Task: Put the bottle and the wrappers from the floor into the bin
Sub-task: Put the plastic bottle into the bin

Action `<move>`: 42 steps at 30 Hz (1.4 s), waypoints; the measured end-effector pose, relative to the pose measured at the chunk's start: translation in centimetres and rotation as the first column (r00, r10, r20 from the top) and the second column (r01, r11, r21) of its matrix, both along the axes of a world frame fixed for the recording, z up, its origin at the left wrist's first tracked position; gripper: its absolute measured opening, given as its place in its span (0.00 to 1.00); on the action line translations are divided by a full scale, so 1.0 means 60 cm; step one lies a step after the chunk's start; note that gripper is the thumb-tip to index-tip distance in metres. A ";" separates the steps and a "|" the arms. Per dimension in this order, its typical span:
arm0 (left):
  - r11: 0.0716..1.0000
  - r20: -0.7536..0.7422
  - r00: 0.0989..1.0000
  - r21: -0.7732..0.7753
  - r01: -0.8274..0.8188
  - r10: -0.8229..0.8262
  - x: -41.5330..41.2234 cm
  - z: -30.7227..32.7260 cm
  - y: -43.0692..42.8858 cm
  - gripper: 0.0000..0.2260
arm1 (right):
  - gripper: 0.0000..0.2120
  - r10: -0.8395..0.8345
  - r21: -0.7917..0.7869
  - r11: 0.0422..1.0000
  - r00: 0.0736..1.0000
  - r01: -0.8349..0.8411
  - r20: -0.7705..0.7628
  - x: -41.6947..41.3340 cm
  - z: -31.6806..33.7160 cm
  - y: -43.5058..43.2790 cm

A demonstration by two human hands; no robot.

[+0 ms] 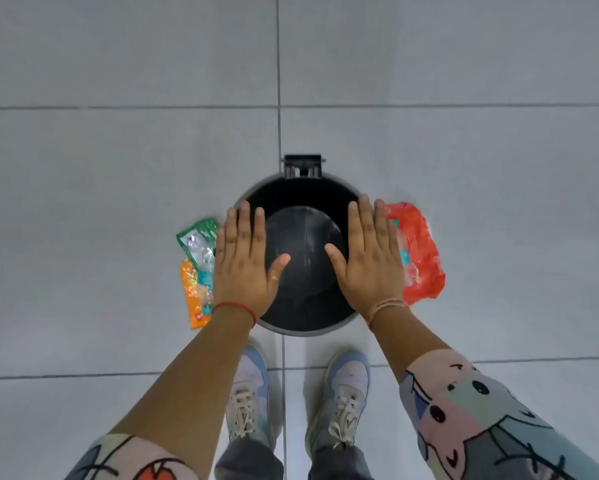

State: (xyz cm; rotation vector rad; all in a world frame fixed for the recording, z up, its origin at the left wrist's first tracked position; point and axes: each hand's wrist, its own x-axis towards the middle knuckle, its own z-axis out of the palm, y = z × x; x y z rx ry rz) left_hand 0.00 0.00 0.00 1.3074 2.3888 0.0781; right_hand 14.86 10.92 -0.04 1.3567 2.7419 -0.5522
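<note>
Both hands, left (244, 261) and right (369, 258), are hovering flat and empty over the bin (305, 320), wrappers lying at nine (196, 268) and three (421, 258) o'clock, nothing binned.

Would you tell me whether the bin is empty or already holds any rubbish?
Empty: the bin shows only its bare dark bottom between both hands.

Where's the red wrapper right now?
The red wrapper lies on the floor just right of the bin, partly hidden by the right hand.

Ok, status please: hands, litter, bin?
Left hand, right hand open, empty. Green wrapper, orange wrapper, red wrapper on floor. Bin open.
</note>
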 end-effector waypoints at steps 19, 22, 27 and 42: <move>0.996 -0.091 0.995 0.085 -0.038 0.046 -0.001 -0.034 -0.006 0.34 | 0.29 -0.577 -0.299 0.731 0.789 0.614 0.211 0.094 -0.202 0.073; 0.993 -0.078 0.996 0.113 -0.042 0.051 -0.002 -0.036 -0.008 0.34 | 0.21 -0.648 -0.367 0.652 0.739 0.663 0.182 0.088 -0.218 0.080; 0.993 -0.065 0.996 0.106 -0.057 0.064 -0.011 -0.029 0.003 0.36 | 0.20 -0.757 -0.314 0.616 0.653 0.722 0.017 0.084 -0.162 0.068; 0.990 -0.058 0.996 0.128 -0.059 0.067 -0.008 -0.028 0.015 0.35 | 0.23 -0.173 -0.388 0.869 0.924 0.306 0.340 -0.141 -0.093 -0.040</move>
